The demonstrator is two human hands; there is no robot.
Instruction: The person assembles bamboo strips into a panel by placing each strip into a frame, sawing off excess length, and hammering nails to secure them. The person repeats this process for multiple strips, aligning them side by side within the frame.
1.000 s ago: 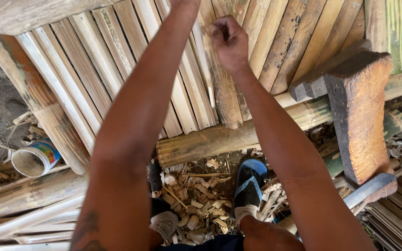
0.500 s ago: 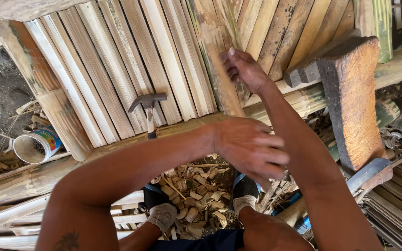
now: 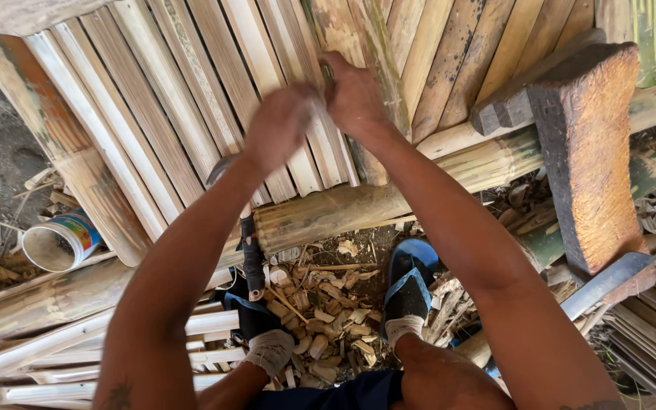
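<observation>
Right hand (image 3: 354, 95): grip pressed on a weathered bamboo slat (image 3: 358, 45) of the slatted panel (image 3: 153, 99), fingers curled at the slat's edge; whether they pinch something small there cannot be told. Left hand (image 3: 282, 125): blurred with motion, now raised beside the right hand and nearly touching it, where half a second ago it hung low over the round bamboo pole (image 3: 328, 212); fingers look bunched together, contents if any not visible. Judgement: both hands have gathered on the one slat, so work on that spot seems to be starting. Hammer (image 3: 250, 250): half a second ago it lay on the slats with its head in sight; now it hangs beneath the left forearm, dark handle pointing down, head mostly hidden by the arm. Wooden block (image 3: 586, 152): rests on the pole to the right, unmoved. Metal blade (image 3: 609, 282): below the block, partly cut off. Tin can (image 3: 58, 243): on the ground at left, open. Wood chips (image 3: 320, 319): littering the ground between the feet. Blue sandal (image 3: 411, 285): on one foot; the other foot largely hidden.
</observation>
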